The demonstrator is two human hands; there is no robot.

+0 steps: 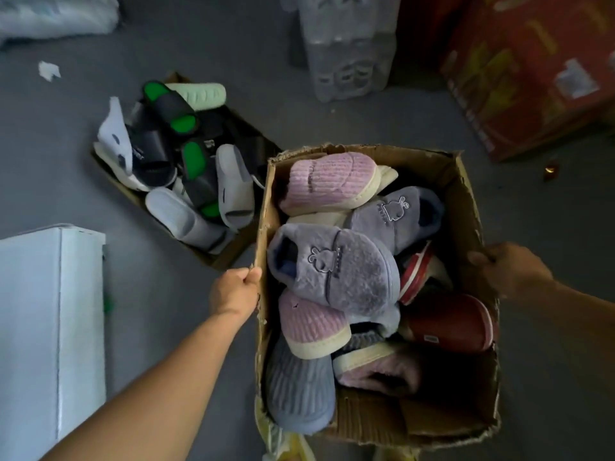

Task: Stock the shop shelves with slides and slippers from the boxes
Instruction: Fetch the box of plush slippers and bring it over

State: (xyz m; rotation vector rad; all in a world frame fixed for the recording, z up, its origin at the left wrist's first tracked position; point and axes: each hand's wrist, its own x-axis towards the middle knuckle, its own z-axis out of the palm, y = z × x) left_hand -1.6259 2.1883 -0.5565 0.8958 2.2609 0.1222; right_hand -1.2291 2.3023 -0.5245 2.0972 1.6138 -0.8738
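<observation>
- The slipper box (pixel 466 207), open-topped cardboard with torn rims, sits low and right of centre over the grey floor (pixel 366 128); whether it rests on the floor or is lifted, I cannot tell.
- It is heaped with fleecy slippers: a pink one (pixel 327 183) at the far end, two grey ones (pixel 336 271) across the middle, another pink below them, a ribbed blue-grey one (pixel 299 384) at the near left corner, red ones (pixel 449 322) along the right wall.
- The left hand (pixel 234 291) grips the box's left rim, fingers curled over the edge.
- The right hand (pixel 509 269) grips the right rim, fingers curled round it.
- A second box (pixel 233 251), just beyond the left corner, holds slides: black-and-green, white, pale grey, mint.
- A white cabinet (pixel 50 327) stands at the left.
- A red carton (pixel 532 71) and wrapped bottles (pixel 349 44) stand farther back.
</observation>
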